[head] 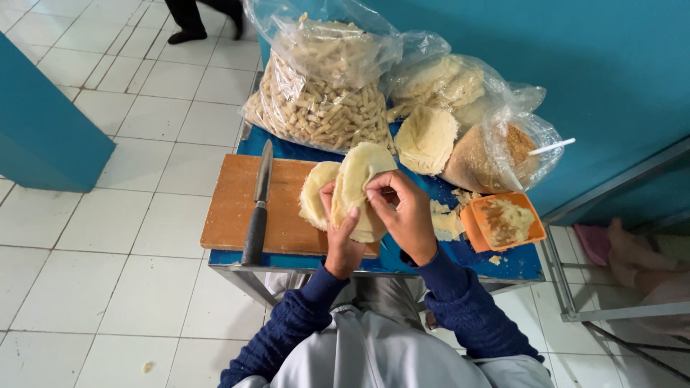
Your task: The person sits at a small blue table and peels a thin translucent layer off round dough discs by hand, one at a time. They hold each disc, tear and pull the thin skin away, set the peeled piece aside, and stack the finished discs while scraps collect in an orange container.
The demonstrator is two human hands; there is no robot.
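both hands peeling a pale dough sheet above the wooden board

the left hand grips the lower edge of the dough sheet from beneath, fingers closed on it; the right hand pinches its right edge, thumb and fingertips pressed together. the sheet stands upright between them, over the cutting board. a knife lies on the board to the left; an orange tub sits on the blue counter to the right.

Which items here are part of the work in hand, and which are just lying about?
In hand:
left hand
right hand
pale dough sheet, held by both
second sheet on the wooden board

Lying about:
knife
bag of rolled sticks
bag of sheets
orange tub
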